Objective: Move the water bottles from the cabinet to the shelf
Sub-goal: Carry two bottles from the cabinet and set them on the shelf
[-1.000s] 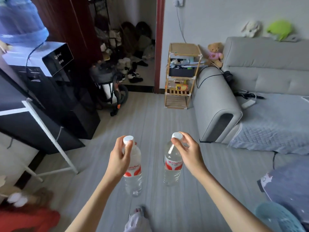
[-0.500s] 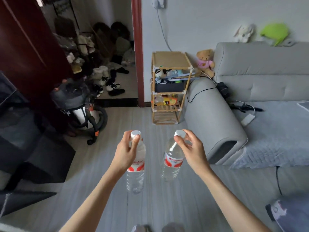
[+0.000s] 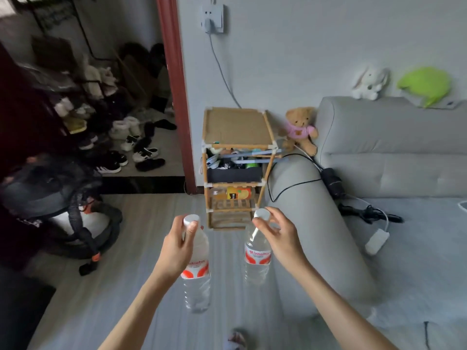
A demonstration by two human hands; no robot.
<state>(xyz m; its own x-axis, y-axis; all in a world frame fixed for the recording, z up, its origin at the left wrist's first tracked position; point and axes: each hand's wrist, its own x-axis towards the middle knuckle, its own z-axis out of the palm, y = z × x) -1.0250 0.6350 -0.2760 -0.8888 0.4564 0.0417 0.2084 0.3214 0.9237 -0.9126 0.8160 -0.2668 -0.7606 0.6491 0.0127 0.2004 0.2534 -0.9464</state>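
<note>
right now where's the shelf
Head view, centre: the shelf stands against the wall between the doorway and the sofa, just beyond both bottles.

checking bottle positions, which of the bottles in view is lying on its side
The orange juice bottle on the wooden shelf, lying flat on a lower tier. The two water bottles hang upright, one from the left hand, one from the right hand.

Two clear bottles (image 3: 197,269) (image 3: 257,258) with white caps and red-and-white labels; tan wooden shelf (image 3: 237,127); grey sofa (image 3: 379,157); brown bear (image 3: 300,130) in pink; something lime-green, perhaps a toy (image 3: 427,84).
</note>
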